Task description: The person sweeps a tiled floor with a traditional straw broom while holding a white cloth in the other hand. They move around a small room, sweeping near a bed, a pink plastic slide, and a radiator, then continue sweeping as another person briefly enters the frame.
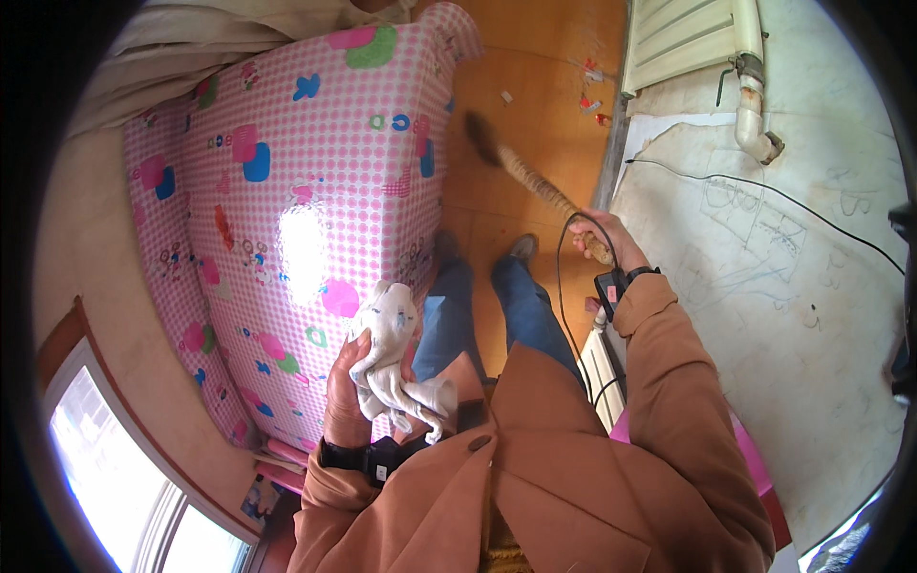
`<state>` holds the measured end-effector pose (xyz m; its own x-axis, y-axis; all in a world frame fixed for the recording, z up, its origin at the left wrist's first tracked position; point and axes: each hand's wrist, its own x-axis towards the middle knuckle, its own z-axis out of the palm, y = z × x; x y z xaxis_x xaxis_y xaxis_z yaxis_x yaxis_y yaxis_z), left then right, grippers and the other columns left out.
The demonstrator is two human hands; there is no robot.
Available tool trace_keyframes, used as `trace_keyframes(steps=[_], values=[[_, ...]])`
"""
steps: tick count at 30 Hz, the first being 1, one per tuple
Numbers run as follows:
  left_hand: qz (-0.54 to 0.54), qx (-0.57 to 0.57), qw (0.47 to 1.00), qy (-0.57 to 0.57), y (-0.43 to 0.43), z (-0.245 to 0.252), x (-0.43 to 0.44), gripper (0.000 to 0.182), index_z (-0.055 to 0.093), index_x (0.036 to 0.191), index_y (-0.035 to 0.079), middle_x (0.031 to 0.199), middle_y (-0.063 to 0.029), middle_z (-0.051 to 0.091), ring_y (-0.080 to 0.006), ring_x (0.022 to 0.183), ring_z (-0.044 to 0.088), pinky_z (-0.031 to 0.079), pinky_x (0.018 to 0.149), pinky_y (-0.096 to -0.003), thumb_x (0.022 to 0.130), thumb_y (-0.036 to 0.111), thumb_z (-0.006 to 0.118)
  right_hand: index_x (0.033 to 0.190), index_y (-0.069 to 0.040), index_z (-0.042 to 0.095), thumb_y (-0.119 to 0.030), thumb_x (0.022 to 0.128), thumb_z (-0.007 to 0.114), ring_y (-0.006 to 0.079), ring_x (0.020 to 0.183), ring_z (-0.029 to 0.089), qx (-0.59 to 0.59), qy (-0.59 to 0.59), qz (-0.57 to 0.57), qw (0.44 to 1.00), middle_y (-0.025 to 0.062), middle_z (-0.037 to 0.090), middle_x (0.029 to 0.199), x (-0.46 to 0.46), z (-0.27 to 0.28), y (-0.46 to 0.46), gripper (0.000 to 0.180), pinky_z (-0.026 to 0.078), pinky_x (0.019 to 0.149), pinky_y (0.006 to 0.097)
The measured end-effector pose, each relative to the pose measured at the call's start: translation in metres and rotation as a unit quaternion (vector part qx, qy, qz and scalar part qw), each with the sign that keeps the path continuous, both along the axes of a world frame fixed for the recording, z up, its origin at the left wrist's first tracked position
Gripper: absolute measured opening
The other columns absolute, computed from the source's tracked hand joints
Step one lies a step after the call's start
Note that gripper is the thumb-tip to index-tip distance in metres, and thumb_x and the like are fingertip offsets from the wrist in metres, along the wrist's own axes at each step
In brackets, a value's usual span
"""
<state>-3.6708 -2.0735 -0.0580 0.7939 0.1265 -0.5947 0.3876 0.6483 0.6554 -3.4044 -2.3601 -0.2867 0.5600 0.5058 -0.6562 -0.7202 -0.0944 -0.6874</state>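
My right hand (600, 240) is closed around the lower end of a long, thin brush-like tool (539, 186) with a ribbed tan handle. Its dark, blurred tip points up and left over the wooden floor. In my left hand (351, 379) is a bunched white cloth (390, 322) with small dark marks, held in front of my coat. Beneath and beyond the cloth lies a shiny pink checked tablecloth (337, 165) with coloured shapes. A black cable hangs in a loop by my right wrist, where a small black box is worn.
A white radiator (680, 39) and a rusty pipe (749, 114) are at the upper right, on a scribbled wall. Small litter (591, 106) lies on the wooden floor (530, 86). A window (107, 458) is at lower left; a beige curtain (172, 57) hangs at upper left.
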Motion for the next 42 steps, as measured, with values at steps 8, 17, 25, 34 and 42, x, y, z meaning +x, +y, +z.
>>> trace_keyframes(steps=[8,17,25,34,42], values=[[0.017,0.027,0.999,0.008,-0.011,0.018,0.010,0.068,0.046,0.118,-0.015,0.062,-0.0162,0.060,-0.0238,0.052,0.061,0.053,0.050,-0.0320,0.085,0.045,0.050,0.097,-0.006,0.052,-0.017,0.088,0.058,0.0124,0.056,0.056,0.158,0.014,-0.093,0.983,0.0043,0.054,0.073,-0.010,0.029,0.005,0.015,0.047,0.042,0.0248],[-0.013,0.055,0.998,0.035,0.003,0.022,0.068,0.069,0.046,0.118,-0.014,0.061,-0.0156,0.059,-0.0243,0.050,0.060,0.053,0.048,-0.0322,0.084,0.047,0.051,0.093,-0.004,0.055,-0.013,0.081,0.063,0.0130,0.058,0.056,0.098,0.042,-0.085,0.991,0.0061,0.055,0.075,0.022,0.016,0.029,0.017,0.045,0.046,0.0245],[-0.068,-0.038,0.997,0.029,0.052,0.053,0.106,0.061,0.047,0.116,-0.009,0.071,-0.0202,0.062,-0.0275,0.057,0.063,0.056,0.052,-0.0337,0.083,0.040,0.057,0.101,-0.007,0.048,-0.010,0.088,0.055,0.0122,0.061,0.053,0.199,0.007,-0.165,0.966,0.0061,0.050,0.077,0.048,0.060,0.030,0.015,0.042,0.045,0.0238],[-0.121,0.037,0.990,0.056,0.078,0.070,0.147,0.071,0.044,0.119,-0.014,0.062,-0.0160,0.059,-0.0252,0.051,0.059,0.051,0.050,-0.0330,0.085,0.049,0.048,0.093,-0.004,0.054,-0.011,0.087,0.056,0.0154,0.055,0.056,0.164,0.064,-0.154,0.972,0.0075,0.056,0.072,0.076,0.048,0.075,0.010,0.044,0.042,0.0270],[-0.146,0.023,0.988,0.047,0.082,0.078,0.166,0.069,0.044,0.118,-0.014,0.062,-0.0165,0.058,-0.0251,0.052,0.059,0.050,0.049,-0.0324,0.087,0.047,0.048,0.099,-0.008,0.051,-0.012,0.087,0.052,0.0125,0.059,0.053,0.146,0.059,-0.276,0.948,0.0078,0.053,0.075,0.044,0.068,0.012,0.013,0.044,0.046,0.0262]])
